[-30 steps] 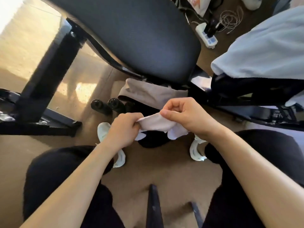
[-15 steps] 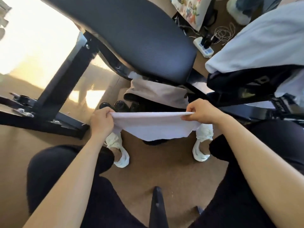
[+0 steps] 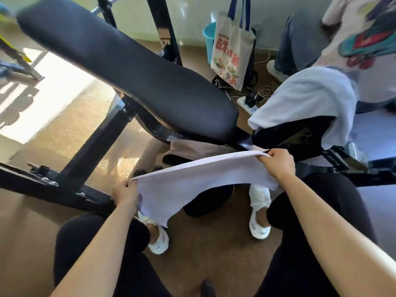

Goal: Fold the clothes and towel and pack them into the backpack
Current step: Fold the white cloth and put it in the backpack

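The left hand [image 3: 125, 192] and right hand [image 3: 276, 162] hold a white towel [image 3: 192, 183] stretched out between them, above the person's knees and in front of the body. Each hand is closed tight on one top corner, with the fingers curled over the edge and the cloth pinched inside; how the thumbs lie cannot be told. The top edge runs taut from the lower left corner up to the higher right one. The rest of the towel hangs down loosely, and its lowest point is just above the left white shoe [image 3: 158, 241]. The right white shoe [image 3: 259, 221] stands on the brown floor [image 3: 210, 254] below the right hand.

Beyond the towel a black padded bench [image 3: 128, 78] slants from far left to near right. A beige garment [image 3: 192, 150] lies under its near end. To the right a pale blue garment [image 3: 304, 99] is draped over something dark. Farther off are a printed tote bag [image 3: 232, 50], a blue bucket [image 3: 209, 37] behind it and a power strip [image 3: 246, 103] on the floor.
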Tool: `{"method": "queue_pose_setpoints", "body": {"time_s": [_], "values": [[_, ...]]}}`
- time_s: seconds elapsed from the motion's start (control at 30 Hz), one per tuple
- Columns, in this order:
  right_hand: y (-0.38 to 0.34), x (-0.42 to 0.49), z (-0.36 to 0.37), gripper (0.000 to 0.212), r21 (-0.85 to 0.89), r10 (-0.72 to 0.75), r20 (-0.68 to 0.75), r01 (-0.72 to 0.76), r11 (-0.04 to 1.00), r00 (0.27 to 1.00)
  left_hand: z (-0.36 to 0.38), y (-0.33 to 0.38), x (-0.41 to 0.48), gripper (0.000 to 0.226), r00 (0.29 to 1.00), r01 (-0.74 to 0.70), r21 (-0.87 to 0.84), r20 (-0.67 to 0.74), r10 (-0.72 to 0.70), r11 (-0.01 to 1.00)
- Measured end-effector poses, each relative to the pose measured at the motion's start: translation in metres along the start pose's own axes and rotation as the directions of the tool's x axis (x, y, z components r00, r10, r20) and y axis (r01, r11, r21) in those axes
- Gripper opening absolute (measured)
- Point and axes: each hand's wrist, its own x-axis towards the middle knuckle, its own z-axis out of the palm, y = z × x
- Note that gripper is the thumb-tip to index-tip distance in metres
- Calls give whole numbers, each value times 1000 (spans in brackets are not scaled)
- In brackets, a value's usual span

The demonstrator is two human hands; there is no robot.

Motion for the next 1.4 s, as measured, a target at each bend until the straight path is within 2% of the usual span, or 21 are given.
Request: {"method": "queue_pose_setpoints", "body": {"time_s": [0.1, 0.2, 0.27, 0.37, 0.43, 0.57, 0.7, 0.77, 0.8, 0.87, 0.93, 1.03, 1.1, 1.2, 1.33, 1.4], "values": [[0, -8, 2, 30, 171, 81, 64, -91, 981, 995, -7, 3, -8, 27, 996, 80, -136, -25, -84, 987], [4, -10, 6, 23, 429, 107, 208, -189, 883, 972, -9, 11, -20, 32, 998, 64, -194, 17, -62, 979], [1, -22, 6, 16, 492, 22, 283, -165, 855, 959, -7, 13, -25, 31, 992, 51, -220, 120, -25, 974], [-11, -58, 7, 40, 537, -132, 409, -122, 835, 903, -1, 7, -36, 26, 955, 81, -250, 296, -3, 965], [-18, -84, 12, 36, 561, -207, 521, -149, 814, 828, 0, 9, -57, 20, 892, 69, -312, 445, 82, 948], [-28, -123, 23, 21, 529, -276, 667, -179, 829, 692, 3, 2, -83, 37, 689, 158, -379, 703, 173, 912], [-29, -138, 30, 21, 519, -367, 753, -149, 842, 547, 8, -13, -91, 42, 554, 152, -364, 801, 226, 919], [-29, -139, 30, 39, 534, -425, 789, -152, 832, 444, 11, -18, -93, 47, 515, 138, -383, 815, 265, 913], [-29, -139, 31, 46, 537, -449, 787, -112, 836, 423, 11, -18, -94, 47, 523, 144, -401, 807, 274, 905], [-29, -140, 35, 45, 527, -492, 722, 76, 847, 487, 11, -19, -96, 44, 582, 172, -440, 767, 270, 881], [-32, -143, 41, 31, 483, -540, 612, 268, 834, 578, 12, -17, -99, 37, 644, 186, -473, 721, 257, 861], [-32, -141, 51, 12, 455, -597, 495, 397, 797, 631, 17, -19, -98, 18, 692, 105, -472, 667, 276, 875], [-31, -137, 59, 8, 399, -627, 458, 485, 778, 630, 20, -18, -100, 15, 706, 34, -453, 642, 299, 891], [-28, -133, 68, 6, 196, -690, 393, 678, 709, 608, 22, -14, -104, 20, 716, -47, -415, 620, 320, 909], [-32, -128, 73, 30, 4, -774, 310, 813, 582, 553, 24, -14, -105, 28, 674, -133, -338, 659, 335, 932], [-33, -126, 74, 45, -20, -757, 301, 798, 602, 579, 26, -14, -105, 29, 633, -149, -335, 690, 351, 930]]}}
